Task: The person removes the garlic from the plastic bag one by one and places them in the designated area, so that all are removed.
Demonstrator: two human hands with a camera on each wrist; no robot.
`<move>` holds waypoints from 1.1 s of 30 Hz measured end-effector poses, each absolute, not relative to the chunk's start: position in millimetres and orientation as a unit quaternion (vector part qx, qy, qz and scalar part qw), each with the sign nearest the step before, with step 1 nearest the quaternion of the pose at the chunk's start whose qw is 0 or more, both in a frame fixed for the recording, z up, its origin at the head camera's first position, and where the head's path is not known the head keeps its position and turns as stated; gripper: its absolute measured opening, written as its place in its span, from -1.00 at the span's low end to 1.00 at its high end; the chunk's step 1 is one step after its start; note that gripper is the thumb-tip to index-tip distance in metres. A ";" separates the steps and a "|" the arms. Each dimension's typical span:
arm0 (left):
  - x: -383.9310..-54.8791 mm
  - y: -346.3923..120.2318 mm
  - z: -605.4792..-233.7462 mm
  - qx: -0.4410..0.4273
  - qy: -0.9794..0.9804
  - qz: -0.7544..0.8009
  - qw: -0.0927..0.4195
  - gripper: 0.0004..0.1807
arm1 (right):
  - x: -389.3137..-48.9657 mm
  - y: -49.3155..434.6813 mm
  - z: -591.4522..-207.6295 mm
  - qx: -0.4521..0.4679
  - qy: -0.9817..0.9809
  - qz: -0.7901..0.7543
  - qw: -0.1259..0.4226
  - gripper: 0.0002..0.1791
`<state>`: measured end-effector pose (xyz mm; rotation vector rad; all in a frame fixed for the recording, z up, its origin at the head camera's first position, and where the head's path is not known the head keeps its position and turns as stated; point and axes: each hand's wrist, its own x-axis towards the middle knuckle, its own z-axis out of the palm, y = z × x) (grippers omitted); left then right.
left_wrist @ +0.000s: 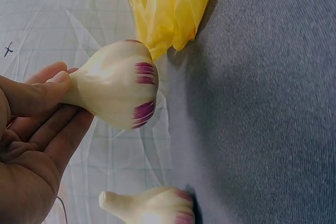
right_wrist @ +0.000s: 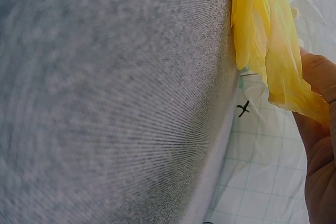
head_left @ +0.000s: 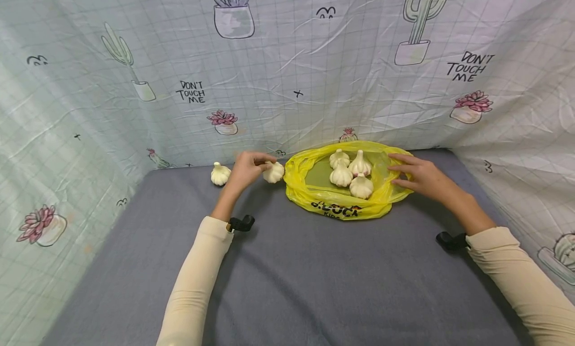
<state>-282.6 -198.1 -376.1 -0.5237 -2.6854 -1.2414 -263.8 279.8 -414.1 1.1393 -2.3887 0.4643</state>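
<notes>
My left hand (head_left: 244,172) pinches a garlic bulb (head_left: 273,173) by its stalk, just left of a yellow plastic bag (head_left: 294,186). In the left wrist view this bulb (left_wrist: 118,85) is off the cloth, its base streaked purple. The bag lies with its mouth spread wide, and several garlic bulbs (head_left: 341,175) sit inside. At the bag's right side my right hand (head_left: 424,177) grips the rim; the right wrist view has the yellow plastic (right_wrist: 283,61) between thumb and fingers. Another garlic bulb (head_left: 220,174) stands on the table behind my left hand.
A grey cloth (head_left: 341,271) covers the table. Behind it and at both sides hangs a pale curtain (head_left: 278,61) printed with cacti and lettering, close behind the bag. Each wrist wears a black camera mount (head_left: 242,223).
</notes>
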 end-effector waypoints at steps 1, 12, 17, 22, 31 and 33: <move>-283.1 -198.5 -375.9 -0.174 -0.893 -0.410 0.068 -0.80 | -264.0 280.2 -414.3 0.413 -0.866 0.169 0.225 -0.51; -288.6 -204.3 -373.6 -0.181 -0.905 -0.375 0.081 -0.83 | -264.2 281.7 -416.7 0.410 -0.868 0.168 0.225 -0.50; -291.0 -206.0 -370.6 -0.175 -0.912 -0.364 0.069 -0.82 | -264.5 282.0 -416.6 0.411 -0.867 0.172 0.224 -0.50; -294.8 -209.1 -368.6 -0.178 -0.917 -0.352 0.058 -0.82 | -266.4 283.8 -417.6 0.413 -0.866 0.175 0.220 -0.51; -311.7 -223.2 -371.2 -0.207 -0.925 -0.320 0.011 -0.79 | -266.2 283.9 -416.7 0.414 -0.865 0.176 0.222 -0.50; -315.4 -225.9 -370.7 -0.212 -0.924 -0.318 -0.002 -0.78 | -266.5 284.2 -417.2 0.413 -0.865 0.176 0.221 -0.51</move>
